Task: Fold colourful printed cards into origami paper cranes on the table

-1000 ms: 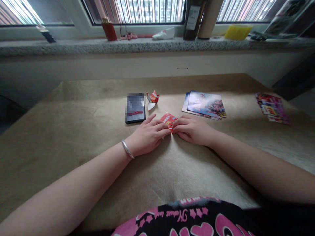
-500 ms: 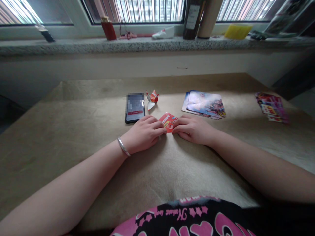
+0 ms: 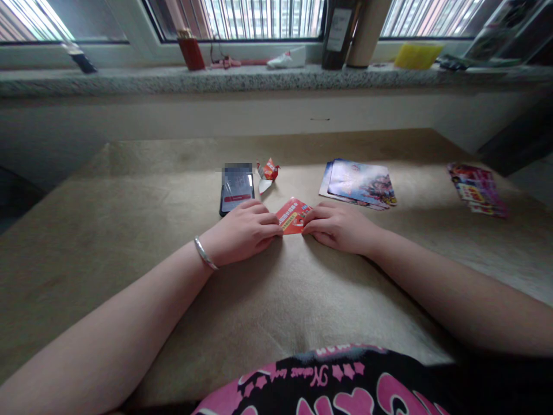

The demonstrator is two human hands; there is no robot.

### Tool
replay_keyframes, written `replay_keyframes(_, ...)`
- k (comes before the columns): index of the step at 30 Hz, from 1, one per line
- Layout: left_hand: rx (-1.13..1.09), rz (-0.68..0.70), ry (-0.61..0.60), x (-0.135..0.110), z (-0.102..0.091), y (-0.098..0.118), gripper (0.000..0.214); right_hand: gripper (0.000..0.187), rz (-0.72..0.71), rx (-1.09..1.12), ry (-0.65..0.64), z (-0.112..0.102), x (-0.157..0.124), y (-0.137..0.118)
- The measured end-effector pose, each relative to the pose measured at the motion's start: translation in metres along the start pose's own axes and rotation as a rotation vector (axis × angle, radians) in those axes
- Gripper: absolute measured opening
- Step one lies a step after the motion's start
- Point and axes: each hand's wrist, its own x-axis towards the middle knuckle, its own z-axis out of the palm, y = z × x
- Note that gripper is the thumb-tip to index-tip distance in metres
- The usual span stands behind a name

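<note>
A red folded paper [image 3: 292, 217] with white and yellow print lies on the table between my hands, its visible part a triangle with the point away from me. At its left corner, my left hand [image 3: 246, 230] presses with fingers together; a silver bangle circles that wrist. My right hand [image 3: 339, 226] pinches the right corner, the fingertips covering it. Just beyond my left hand lies a phone [image 3: 237, 187] with its screen lit and partly blurred. Beside the phone stands a small folded paper crane [image 3: 268, 173] in red and white.
Several printed sheets [image 3: 360, 181] are stacked beyond my right hand. More colourful printed papers [image 3: 477, 190] lie at the far right of the table [image 3: 173, 173]. On the stone windowsill [image 3: 142, 82] stand a red bottle [image 3: 190, 51], a dark bottle [image 3: 337, 37] and a yellow block [image 3: 417, 56].
My left hand has slid a little to the left along the lower edge of the red paper, uncovering more of its left part. My right hand has stayed in place.
</note>
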Motion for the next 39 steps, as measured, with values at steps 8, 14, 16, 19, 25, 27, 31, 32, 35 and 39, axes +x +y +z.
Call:
replay_keyframes(8, -0.026, 0.022, -0.035, -0.006, -0.004, -0.008, 0.018, 0.023, -0.005, -0.013, 0.005, -0.001, -0.001, 0.000)
replay_keyframes(14, -0.015, 0.036, -0.060, -0.008, -0.008, -0.011, 0.020, 0.022, -0.004, -0.008, 0.004, 0.001, -0.002, 0.001)
replay_keyframes(16, -0.026, 0.029, -0.062, -0.009, -0.008, -0.011, 0.020, 0.022, -0.002, -0.003, 0.005, 0.001, -0.002, 0.001)
replay_keyframes(19, -0.035, 0.023, -0.065, -0.009, -0.008, -0.011, 0.020, 0.023, -0.001, 0.005, -0.001, 0.001, -0.002, 0.001)
replay_keyframes(25, -0.016, 0.012, -0.115, -0.011, -0.011, -0.010, 0.020, 0.024, -0.011, 0.014, 0.009, 0.001, -0.002, 0.001)
replay_keyframes(27, -0.024, -0.017, -0.148, -0.012, -0.014, -0.010, 0.021, 0.024, -0.010, 0.016, 0.010, 0.002, -0.003, 0.002)
replay_keyframes(31, -0.035, -0.065, -0.196, -0.015, -0.019, -0.011, 0.020, 0.023, -0.008, 0.026, 0.011, 0.002, -0.004, 0.002)
replay_keyframes(32, -0.037, -0.074, -0.205, -0.016, -0.020, -0.012, 0.020, 0.023, -0.008, 0.027, 0.010, 0.003, -0.004, 0.003)
replay_keyframes(35, -0.045, -0.075, -0.223, -0.019, -0.023, -0.015, 0.018, 0.023, -0.011, 0.023, 0.007, 0.003, -0.004, 0.003)
replay_keyframes(39, -0.053, -0.064, -0.227, -0.022, -0.025, -0.017, 0.019, 0.024, -0.013, 0.025, 0.013, 0.002, -0.004, 0.003)
